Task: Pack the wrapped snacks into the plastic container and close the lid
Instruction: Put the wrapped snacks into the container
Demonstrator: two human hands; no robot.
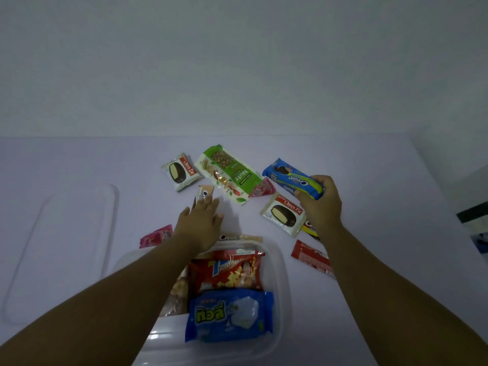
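Midway through packing, the right hand (320, 204) has a closed grip on a blue biscuit pack (293, 178) above the worktop (79, 167), the left hand (202, 220) reaches flat-fingered toward a small packet (203, 194); both presumably go next into the half-filled container (277, 262)

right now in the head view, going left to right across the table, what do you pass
lid → pink wrapper → left Choco Pie → left hand → green Nuts bar → right Choco Pie → right hand, holding the blue Oreo pack
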